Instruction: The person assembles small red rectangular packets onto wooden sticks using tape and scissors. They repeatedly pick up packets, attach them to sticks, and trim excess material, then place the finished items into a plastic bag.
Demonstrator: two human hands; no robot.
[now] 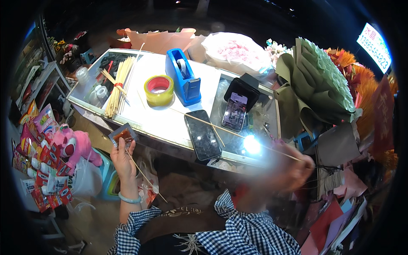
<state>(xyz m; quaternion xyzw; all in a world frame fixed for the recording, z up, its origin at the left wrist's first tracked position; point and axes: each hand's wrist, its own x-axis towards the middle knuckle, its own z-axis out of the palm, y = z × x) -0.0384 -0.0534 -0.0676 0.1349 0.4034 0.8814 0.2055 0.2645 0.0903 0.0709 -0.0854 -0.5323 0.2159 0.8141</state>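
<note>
My left hand (124,163), in front of the table's near left edge, pinches a small clear-and-brown snack packet (117,135). A thin wooden stick (147,177) slants down to the right from that packet, past my palm. Smeared by motion, my right hand (293,168) is off the table's near right edge. Its fingers look closed on the end of a long thin wooden stick (272,149), which reaches left across the table. Beneath this stick lies a black phone (203,135). A bundle of wooden sticks (120,91), tied with a red band, rests at the table's left.
On the white table (140,112) stand a yellow tape roll (160,90), a blue tape dispenser (183,78) and a propped, lit phone (235,111). A bright light (252,144) glares nearby. Wrapped bouquets (236,49) line the back. Snack packets and a pink plush toy (76,144) are left.
</note>
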